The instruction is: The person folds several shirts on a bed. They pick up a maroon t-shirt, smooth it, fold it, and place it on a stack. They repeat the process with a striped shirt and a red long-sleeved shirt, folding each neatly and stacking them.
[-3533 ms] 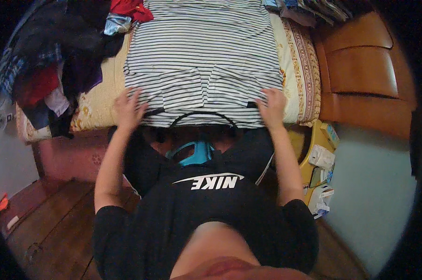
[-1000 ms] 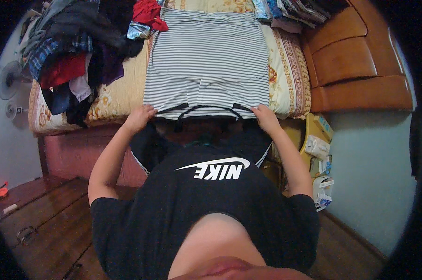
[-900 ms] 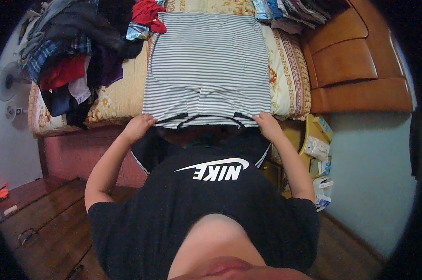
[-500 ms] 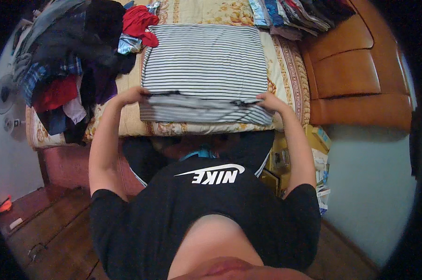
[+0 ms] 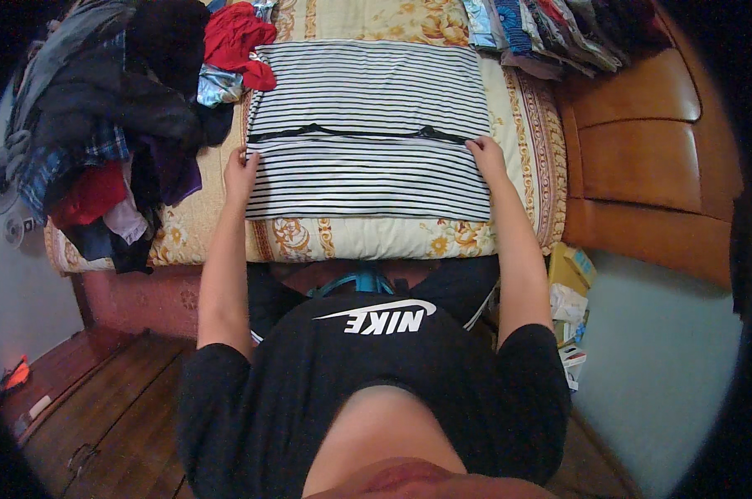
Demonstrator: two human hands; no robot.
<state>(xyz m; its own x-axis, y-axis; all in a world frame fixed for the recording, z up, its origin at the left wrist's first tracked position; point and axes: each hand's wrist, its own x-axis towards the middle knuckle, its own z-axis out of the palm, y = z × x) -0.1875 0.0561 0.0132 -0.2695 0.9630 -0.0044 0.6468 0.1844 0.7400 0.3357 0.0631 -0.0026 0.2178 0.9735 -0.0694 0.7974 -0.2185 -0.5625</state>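
A black-and-white striped garment [image 5: 367, 179] lies flat on the bed, its near part folded over so that a black-trimmed edge [image 5: 367, 134] runs across the middle. Small dark bumps, perhaps bows or knots, sit on that trim. My left hand [image 5: 240, 173] is closed on the garment's left side, just below the trim. At the right end of the trim, my right hand [image 5: 487, 158] pinches the cloth between thumb and fingers. The layers under the fold are hidden.
A large heap of dark clothes [image 5: 118, 100] fills the bed's left side, beside a red cloth [image 5: 241, 41]. Folded clothes [image 5: 550, 33] are stacked at the far right. A brown leather headboard [image 5: 642, 125] borders the patterned bedspread [image 5: 342, 241] on the right; a fan [image 5: 2, 183] stands at left.
Both hands have moved away from me, carrying the trimmed edge from near the bed's front to the garment's middle. The cloth now lies flat instead of bunched.
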